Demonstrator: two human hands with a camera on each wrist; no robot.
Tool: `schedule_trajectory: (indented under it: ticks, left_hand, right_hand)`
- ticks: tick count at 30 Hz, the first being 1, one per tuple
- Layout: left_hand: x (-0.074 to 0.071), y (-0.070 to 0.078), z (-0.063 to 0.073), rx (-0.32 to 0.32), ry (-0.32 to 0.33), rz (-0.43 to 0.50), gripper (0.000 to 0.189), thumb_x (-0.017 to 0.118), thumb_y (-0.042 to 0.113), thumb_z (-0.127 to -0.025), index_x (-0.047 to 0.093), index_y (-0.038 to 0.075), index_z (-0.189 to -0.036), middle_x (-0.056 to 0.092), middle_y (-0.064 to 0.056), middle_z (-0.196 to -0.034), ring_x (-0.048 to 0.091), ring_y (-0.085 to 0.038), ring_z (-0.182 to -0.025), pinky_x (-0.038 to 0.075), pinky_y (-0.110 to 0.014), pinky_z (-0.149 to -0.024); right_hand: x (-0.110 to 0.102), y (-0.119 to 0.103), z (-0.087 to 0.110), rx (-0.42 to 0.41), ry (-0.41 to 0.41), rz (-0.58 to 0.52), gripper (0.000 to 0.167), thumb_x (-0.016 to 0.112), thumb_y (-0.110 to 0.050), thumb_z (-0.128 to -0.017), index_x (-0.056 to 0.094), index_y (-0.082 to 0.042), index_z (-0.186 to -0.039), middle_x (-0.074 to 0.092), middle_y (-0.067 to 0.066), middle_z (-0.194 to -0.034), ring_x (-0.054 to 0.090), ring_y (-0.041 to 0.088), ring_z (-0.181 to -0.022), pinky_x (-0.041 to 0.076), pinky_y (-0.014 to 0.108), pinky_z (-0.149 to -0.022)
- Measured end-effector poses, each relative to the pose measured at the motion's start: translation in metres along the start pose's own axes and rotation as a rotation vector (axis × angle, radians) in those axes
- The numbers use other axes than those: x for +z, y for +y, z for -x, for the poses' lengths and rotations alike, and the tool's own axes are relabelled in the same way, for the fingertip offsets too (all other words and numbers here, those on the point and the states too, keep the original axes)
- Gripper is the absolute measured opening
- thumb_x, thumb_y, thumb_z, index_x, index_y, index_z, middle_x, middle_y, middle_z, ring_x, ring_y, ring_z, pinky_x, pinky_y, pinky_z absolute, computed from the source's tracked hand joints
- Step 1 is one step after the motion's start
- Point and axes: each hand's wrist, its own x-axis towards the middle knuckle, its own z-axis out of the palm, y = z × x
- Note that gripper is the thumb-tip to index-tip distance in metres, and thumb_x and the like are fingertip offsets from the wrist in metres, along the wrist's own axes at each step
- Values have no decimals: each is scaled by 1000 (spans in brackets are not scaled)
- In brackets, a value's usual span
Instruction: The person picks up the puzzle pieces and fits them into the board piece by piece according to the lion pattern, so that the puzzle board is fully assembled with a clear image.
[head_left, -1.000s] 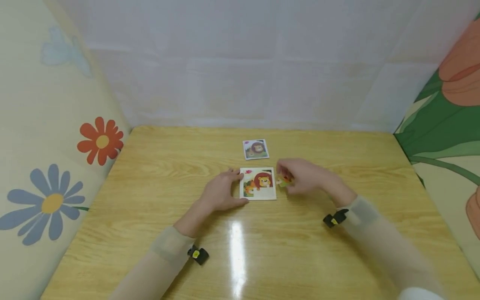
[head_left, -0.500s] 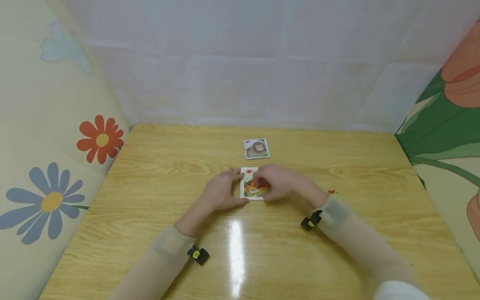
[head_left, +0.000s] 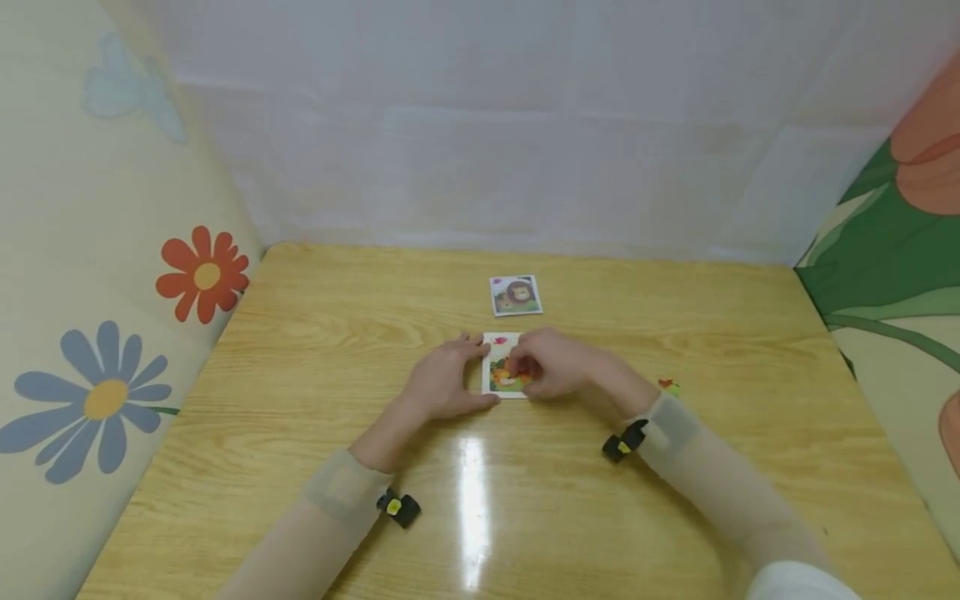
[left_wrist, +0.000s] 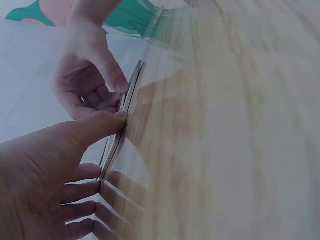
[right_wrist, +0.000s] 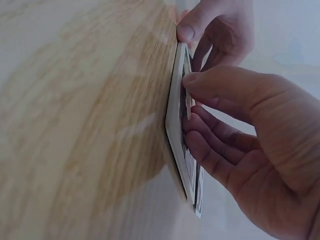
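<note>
A square jigsaw board [head_left: 500, 342] with a white rim and animal picture lies flat on the table. My left hand [head_left: 444, 381] holds it by the left side, the thumb at the near edge and the fingers at the far left corner. Over the board's right part is my right hand [head_left: 566, 367], which hides the lion there. Between its thumb and fingers it pinches a thin jigsaw piece [right_wrist: 189, 107], low against the board in the right wrist view. Whether the piece lies flush cannot be seen.
Behind the board lies a picture card [head_left: 516, 296] with a lion. Another small red and green jigsaw piece [head_left: 670, 386] rests on the wooden table [head_left: 360, 292], close to the right forearm. A white cloth [head_left: 480, 150] hangs behind the table.
My right hand has carried its jigsaw piece from beside the board leftward onto it, then pressed in slightly. Its arm's shift uncovered the loose piece at right. My left hand has stayed put.
</note>
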Motion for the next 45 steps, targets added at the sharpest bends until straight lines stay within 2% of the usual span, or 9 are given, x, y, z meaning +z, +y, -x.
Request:
schedule_trajectory:
  ticks: [7, 14, 19, 24, 26, 29, 33, 37, 45]
  left_hand:
    - [-1, 0, 0, -9, 8, 10, 86, 88, 48, -82, 59, 5, -150, 50, -14, -164, 43, -42, -155, 41, -58, -126]
    - [2, -2, -1, -4, 6, 9, 86, 87, 49, -83, 58, 4, -151, 49, -16, -164, 43, -42, -155, 40, -59, -126]
    - [1, -4, 0, 3, 14, 9, 86, 87, 49, -83, 59, 5, -151, 49, -16, -164, 43, -43, -155, 40, -59, -126]
    - [0, -4, 0, 4, 17, 4, 85, 86, 50, -84, 59, 5, -151, 49, -15, -164, 43, -42, -155, 40, -59, -126]
    - [0, -3, 0, 7, 12, 3, 86, 86, 50, -84, 58, 5, -151, 49, -15, -164, 43, -42, -155, 40, -58, -126]
    - [-1, -2, 1, 7, 1, 7, 87, 87, 50, -83, 58, 5, -152, 48, -16, -165, 42, -43, -155, 38, -59, -127]
    - [-1, 0, 1, -3, -10, 8, 88, 87, 50, -83, 56, 5, -153, 46, -15, -166, 41, -42, -156, 37, -59, -128]
    - [0, 0, 1, -8, -21, -3, 87, 86, 51, -85, 56, 6, -153, 45, -15, -167, 40, -41, -157, 37, -58, -128]
    - [0, -1, 0, -10, -33, -11, 88, 85, 52, -85, 55, 6, -154, 45, -16, -167, 39, -41, -157, 37, -58, -128]
  right_hand:
    - [-1, 0, 1, -21, 9, -2, 19, 79, -6, -84, 78, -9, -103, 70, 3, -95, 61, 9, -83, 55, 18, -75]
    - [5, -2, 2, -5, 33, -13, 12, 78, -6, -91, 84, -11, -101, 78, 4, -101, 67, 9, -87, 58, 18, -79]
    - [4, -8, 1, 9, 34, 48, 12, 79, -9, -92, 85, -12, -101, 81, 4, -100, 72, 15, -92, 61, 24, -87]
    - [2, -7, 1, -61, 28, 89, 14, 76, -6, -94, 85, -11, -105, 80, 8, -107, 74, 23, -104, 62, 35, -100]
    - [-1, -4, 5, -68, 9, 69, 17, 73, -6, -95, 84, -10, -108, 79, 8, -109, 73, 22, -105, 61, 35, -100]
    - [-9, 3, 13, -33, 16, 24, 21, 70, -6, -98, 81, -9, -115, 75, 7, -109, 68, 18, -98, 61, 32, -91]
    - [-28, 16, 32, 40, 103, -6, 23, 68, -5, -98, 79, -5, -118, 73, 8, -104, 65, 15, -90, 60, 30, -81]
    - [-48, 27, 56, 96, 154, 9, 21, 67, -3, -98, 79, -3, -116, 72, 8, -102, 67, 16, -90, 63, 35, -82]
    - [-71, 46, 98, 215, 162, 60, 19, 66, -4, -101, 79, -3, -115, 72, 6, -102, 69, 17, -93, 64, 40, -83]
